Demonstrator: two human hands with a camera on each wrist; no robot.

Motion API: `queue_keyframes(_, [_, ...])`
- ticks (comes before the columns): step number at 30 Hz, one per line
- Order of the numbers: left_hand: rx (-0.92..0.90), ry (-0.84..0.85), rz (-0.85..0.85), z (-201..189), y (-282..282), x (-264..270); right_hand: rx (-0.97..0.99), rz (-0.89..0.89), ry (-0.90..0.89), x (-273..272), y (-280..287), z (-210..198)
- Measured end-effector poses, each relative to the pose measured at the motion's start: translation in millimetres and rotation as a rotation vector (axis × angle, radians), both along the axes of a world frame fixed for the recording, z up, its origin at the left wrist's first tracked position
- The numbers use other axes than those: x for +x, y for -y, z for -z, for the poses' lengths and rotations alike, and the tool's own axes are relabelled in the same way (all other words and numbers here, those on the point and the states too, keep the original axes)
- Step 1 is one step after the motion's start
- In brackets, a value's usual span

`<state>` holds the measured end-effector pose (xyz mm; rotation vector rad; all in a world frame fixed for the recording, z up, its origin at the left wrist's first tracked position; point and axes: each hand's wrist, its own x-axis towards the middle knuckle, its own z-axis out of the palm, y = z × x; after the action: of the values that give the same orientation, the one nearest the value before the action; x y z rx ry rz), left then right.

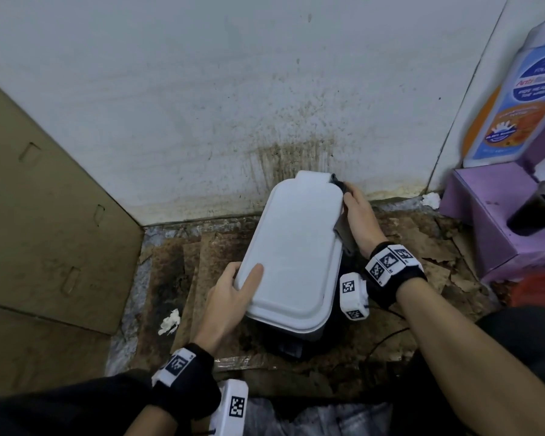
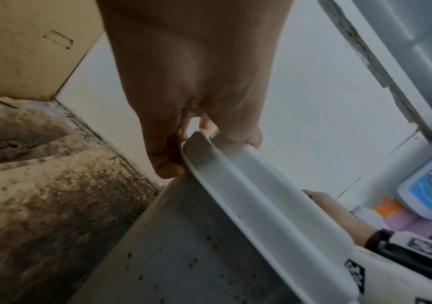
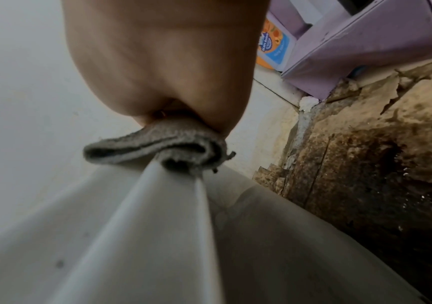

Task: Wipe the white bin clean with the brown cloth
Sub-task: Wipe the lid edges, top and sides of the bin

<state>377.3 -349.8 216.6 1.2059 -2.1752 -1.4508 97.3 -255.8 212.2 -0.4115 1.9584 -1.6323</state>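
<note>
bin: white bin (image 1: 291,253) is standing on the floor by the wall, lid down
left hand (image 1: 233,297): gripping the lid's near corner, steadying
right hand (image 1: 357,212): clutching the brown cloth (image 3: 162,144), rubbing it along the lid's right rim
progress: midway, I judge; the specked side is still waiting

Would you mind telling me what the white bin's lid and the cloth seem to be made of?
The white bin's lid looks like moulded plastic, smooth and semi-matte, with a rounded rolled rim. The cloth looks like woven, towel-like fabric: nubbly surface, soft folds, a frayed thread. It appears grey-brown here.
</note>
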Motion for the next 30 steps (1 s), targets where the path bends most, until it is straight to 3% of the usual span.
queue_keyframes(7, [-0.041, -0.02, 0.142, -1.0, 29.7, 1.6, -0.027, 0.227, 0.033, 21.1, -16.2, 11.7])
queue_keyframes(15, [0.037, 0.043, 0.215, -10.1, 74.0, -4.4, -0.018, 0.611, -0.012, 99.3, -28.9, 13.6])
queue_keyframes(23, [-0.057, 0.044, 0.03, -6.3, 61.6, -2.4, -0.044, 0.609, 0.061, 77.3, -25.1, 10.5])
queue_keyframes(30, [0.017, 0.038, -0.127, 7.5, 15.6, 11.8, -0.032, 0.505, 0.159, 22.1, -29.3, 3.1])
